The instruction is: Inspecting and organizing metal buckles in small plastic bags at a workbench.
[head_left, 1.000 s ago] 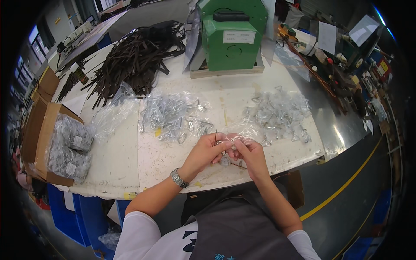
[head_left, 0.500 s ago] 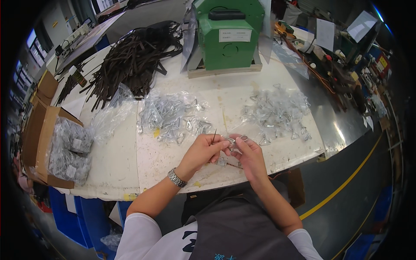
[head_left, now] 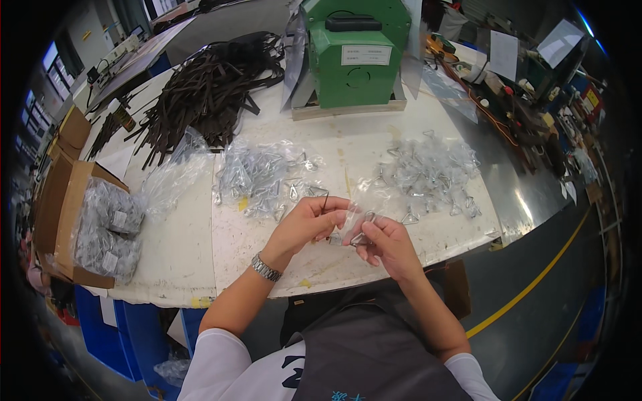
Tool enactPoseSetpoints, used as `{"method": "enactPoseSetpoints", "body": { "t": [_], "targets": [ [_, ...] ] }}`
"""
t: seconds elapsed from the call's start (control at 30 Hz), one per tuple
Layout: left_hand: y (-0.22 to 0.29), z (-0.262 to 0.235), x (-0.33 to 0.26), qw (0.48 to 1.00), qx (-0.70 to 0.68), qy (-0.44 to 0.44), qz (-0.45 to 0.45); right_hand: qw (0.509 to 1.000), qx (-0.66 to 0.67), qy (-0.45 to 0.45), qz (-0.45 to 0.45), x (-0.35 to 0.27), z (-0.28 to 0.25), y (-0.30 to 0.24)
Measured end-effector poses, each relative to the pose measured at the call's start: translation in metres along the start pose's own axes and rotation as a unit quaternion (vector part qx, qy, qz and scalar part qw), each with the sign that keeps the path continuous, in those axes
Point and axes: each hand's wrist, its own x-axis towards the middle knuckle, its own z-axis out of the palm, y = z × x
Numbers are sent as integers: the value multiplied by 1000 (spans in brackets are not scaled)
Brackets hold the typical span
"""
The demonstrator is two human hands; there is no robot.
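In the head view, your left hand (head_left: 307,222) has its fingers closed on a bag (head_left: 361,195) while your right hand (head_left: 389,247) pinches a ring (head_left: 369,216) against it, above the surface (head_left: 174,247), where slick plastic could let it slip.

Downward fisheye view from head-height
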Motion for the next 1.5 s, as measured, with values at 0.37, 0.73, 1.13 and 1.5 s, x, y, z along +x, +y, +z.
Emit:
{"method": "enactPoseSetpoints", "body": {
  "t": [0.37, 0.73, 1.13, 1.5],
  "targets": [
    [-16, 20, -1, 997, 73, -17, 16, 982, 79, -43, 164, -10, 6, -25],
    [-12, -5, 3, 986, -146, -49, -69, 936, -347, 46, -39, -10, -1, 2],
    [3, 19, -9, 955, 225, -194, 5, 957, -275, 7, 89, -20, -15, -18],
    [-22, 26, -8, 988, 122, -93, -18, 964, -247, 96, 12, -20, 7, 6]
  ]
}}
